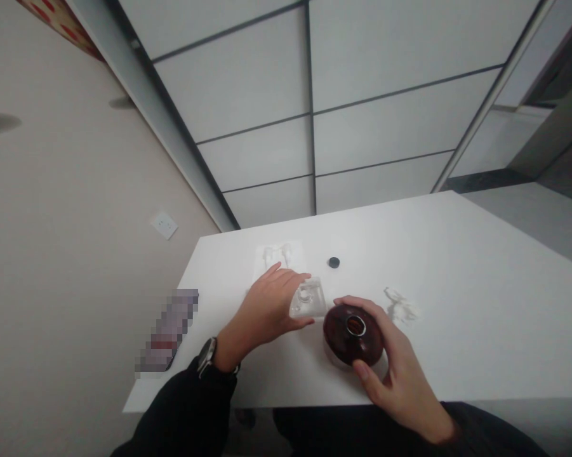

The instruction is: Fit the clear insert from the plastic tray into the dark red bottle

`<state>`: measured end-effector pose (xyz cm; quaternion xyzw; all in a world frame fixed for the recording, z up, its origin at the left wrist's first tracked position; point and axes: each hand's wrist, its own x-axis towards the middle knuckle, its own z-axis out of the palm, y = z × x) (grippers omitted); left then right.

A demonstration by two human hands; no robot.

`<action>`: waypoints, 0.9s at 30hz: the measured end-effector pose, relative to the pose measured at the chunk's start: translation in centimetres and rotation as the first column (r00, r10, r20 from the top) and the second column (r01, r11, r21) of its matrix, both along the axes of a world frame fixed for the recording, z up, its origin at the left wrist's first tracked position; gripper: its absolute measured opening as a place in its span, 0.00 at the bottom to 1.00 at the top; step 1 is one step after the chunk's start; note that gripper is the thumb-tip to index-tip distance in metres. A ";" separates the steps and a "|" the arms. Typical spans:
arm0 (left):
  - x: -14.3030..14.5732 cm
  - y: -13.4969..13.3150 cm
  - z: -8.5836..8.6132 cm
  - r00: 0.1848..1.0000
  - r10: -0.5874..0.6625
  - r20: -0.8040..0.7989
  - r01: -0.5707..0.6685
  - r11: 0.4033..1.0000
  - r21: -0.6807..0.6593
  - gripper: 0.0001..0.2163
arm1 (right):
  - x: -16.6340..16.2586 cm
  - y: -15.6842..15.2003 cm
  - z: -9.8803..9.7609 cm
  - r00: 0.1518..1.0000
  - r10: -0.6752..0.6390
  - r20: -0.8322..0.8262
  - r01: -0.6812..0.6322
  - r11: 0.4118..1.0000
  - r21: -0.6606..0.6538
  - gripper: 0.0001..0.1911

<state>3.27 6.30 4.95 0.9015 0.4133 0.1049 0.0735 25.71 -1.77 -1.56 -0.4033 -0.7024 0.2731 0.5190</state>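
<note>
My right hand (395, 362) is wrapped around a round, dark brown glass bottle (341, 343), whose uncapped neck faces up towards me. To its left, my left hand (273, 298) curves around a clear, square glass bottle (317, 303) with a round opening on top. The fingers lie along its far side and the thumb along its near side; the palm hides its left part. Both bottles are close together over the white table. A small black cap (334, 262) lies beyond them.
On the white table (480, 317), a crumpled tissue (402, 308) lies at the right. Small white pieces (286, 254) rest on a pale sheet behind my left hand. A blurred-out phone-shaped object (169, 330) is at the left edge. Panelled doors (266, 152) stand behind.
</note>
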 end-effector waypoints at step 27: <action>-5.6 -8.4 3.3 0.787 0.211 0.579 -0.134 0.976 -0.174 0.25 | -2.2 -0.6 0.1 0.980 0.174 -0.097 -0.180 0.982 -0.054 0.30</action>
